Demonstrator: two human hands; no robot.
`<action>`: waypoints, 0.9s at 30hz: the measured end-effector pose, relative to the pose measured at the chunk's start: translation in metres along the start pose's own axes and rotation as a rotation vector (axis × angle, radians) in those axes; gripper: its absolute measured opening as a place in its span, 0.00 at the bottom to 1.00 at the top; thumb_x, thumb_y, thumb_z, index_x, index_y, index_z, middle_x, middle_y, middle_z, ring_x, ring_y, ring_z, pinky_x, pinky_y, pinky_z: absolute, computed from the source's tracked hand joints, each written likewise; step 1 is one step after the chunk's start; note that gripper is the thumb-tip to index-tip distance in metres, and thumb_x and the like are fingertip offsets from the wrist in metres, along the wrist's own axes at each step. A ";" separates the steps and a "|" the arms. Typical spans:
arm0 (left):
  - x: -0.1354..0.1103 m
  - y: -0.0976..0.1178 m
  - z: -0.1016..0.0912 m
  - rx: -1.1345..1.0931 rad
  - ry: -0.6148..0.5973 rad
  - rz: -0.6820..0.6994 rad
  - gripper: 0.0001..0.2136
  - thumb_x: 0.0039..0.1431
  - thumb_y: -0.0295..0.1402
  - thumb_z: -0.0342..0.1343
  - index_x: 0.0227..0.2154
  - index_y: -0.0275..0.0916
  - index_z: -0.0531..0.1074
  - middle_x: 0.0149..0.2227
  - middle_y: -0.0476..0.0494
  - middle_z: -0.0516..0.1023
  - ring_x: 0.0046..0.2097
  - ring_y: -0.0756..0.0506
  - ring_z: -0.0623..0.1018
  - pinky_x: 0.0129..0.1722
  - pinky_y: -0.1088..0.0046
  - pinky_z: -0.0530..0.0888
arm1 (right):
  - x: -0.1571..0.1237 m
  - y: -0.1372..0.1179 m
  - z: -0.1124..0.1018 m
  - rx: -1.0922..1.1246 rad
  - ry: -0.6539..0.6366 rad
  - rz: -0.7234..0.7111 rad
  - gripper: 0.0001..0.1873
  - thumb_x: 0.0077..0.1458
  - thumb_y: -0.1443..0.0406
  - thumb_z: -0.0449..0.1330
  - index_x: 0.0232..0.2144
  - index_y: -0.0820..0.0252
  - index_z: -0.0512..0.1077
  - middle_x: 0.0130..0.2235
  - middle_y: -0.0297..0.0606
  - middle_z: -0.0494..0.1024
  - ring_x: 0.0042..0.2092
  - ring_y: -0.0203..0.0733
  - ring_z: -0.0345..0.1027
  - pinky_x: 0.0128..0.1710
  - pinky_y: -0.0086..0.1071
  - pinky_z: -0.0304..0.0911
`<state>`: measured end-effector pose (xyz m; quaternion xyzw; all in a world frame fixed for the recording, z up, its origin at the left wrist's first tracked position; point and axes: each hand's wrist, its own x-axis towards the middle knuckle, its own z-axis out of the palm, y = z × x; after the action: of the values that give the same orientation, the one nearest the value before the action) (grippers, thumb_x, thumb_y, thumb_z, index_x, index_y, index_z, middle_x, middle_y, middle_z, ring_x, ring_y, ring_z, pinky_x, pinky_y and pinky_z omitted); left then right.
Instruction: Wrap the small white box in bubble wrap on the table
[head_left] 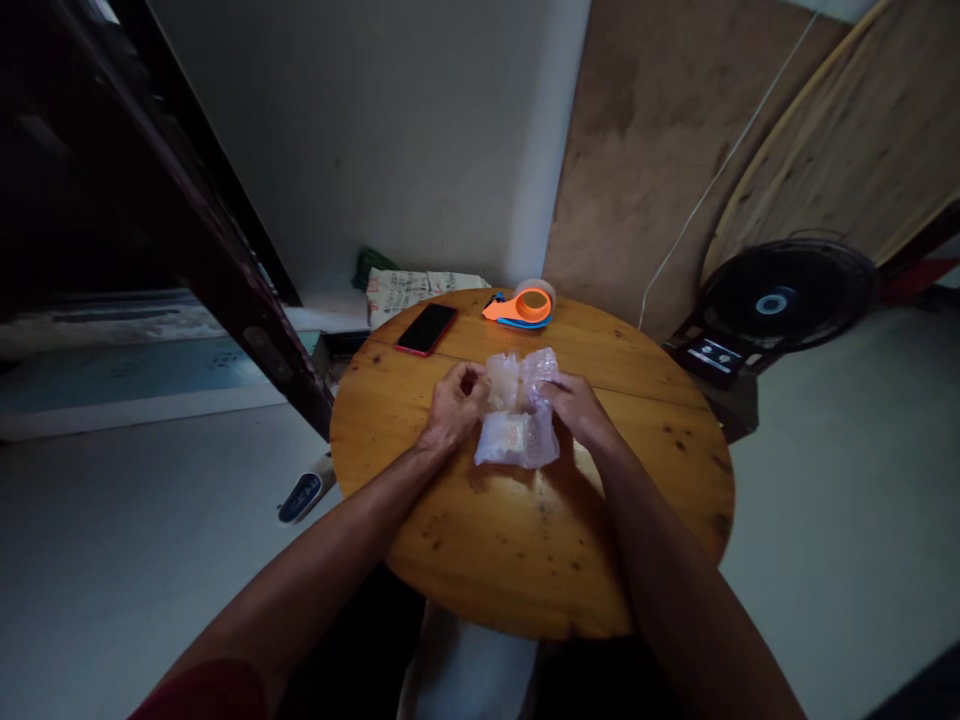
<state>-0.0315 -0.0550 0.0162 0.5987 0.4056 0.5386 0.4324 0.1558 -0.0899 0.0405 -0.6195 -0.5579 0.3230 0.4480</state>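
A crinkled sheet of clear bubble wrap [544, 368] lies partly unfolded on the round wooden table. Within its near fold sits a small pale item [517, 434], too blurred through the plastic to name. My left hand [457, 405] pinches the wrap's left edge between thumb and fingers. At the right edge, my right hand [576, 402] grips the wrap, thumb and fingertips closed on it. Beyond both hands rests an orange and blue tape dispenser [521, 306] with a roll of tape.
On the round table [645, 480], a phone with a red edge [427, 329] lies at the far left. Behind the table is a printed sack [420, 287] against the wall. A black fan [780, 300] stands to the right, and a slipper [301, 497] is on the floor at left.
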 end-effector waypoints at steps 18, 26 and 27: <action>-0.002 0.005 0.000 -0.079 -0.202 -0.174 0.09 0.45 0.36 0.60 0.23 0.37 0.68 0.23 0.53 0.68 0.25 0.53 0.66 0.27 0.77 0.63 | -0.002 -0.008 0.007 0.405 -0.084 0.088 0.16 0.43 0.54 0.61 0.28 0.61 0.72 0.27 0.35 0.76 0.28 0.39 0.69 0.31 0.32 0.63; 0.011 0.000 -0.010 -0.245 0.012 -0.195 0.09 0.42 0.36 0.60 0.22 0.37 0.67 0.21 0.54 0.69 0.24 0.54 0.68 0.26 0.78 0.65 | 0.012 0.015 -0.025 -0.271 0.129 -0.066 0.14 0.49 0.60 0.52 0.25 0.62 0.74 0.21 0.31 0.70 0.26 0.37 0.63 0.25 0.27 0.55; 0.012 -0.002 -0.011 -0.241 0.034 -0.197 0.10 0.42 0.37 0.60 0.23 0.37 0.67 0.21 0.54 0.70 0.23 0.54 0.68 0.26 0.78 0.65 | 0.012 0.015 -0.028 -0.333 0.140 -0.066 0.14 0.49 0.61 0.52 0.25 0.62 0.74 0.22 0.32 0.70 0.26 0.37 0.63 0.25 0.27 0.54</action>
<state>-0.0417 -0.0420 0.0185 0.4905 0.4022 0.5482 0.5451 0.1896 -0.0830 0.0387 -0.6875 -0.5909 0.1674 0.3875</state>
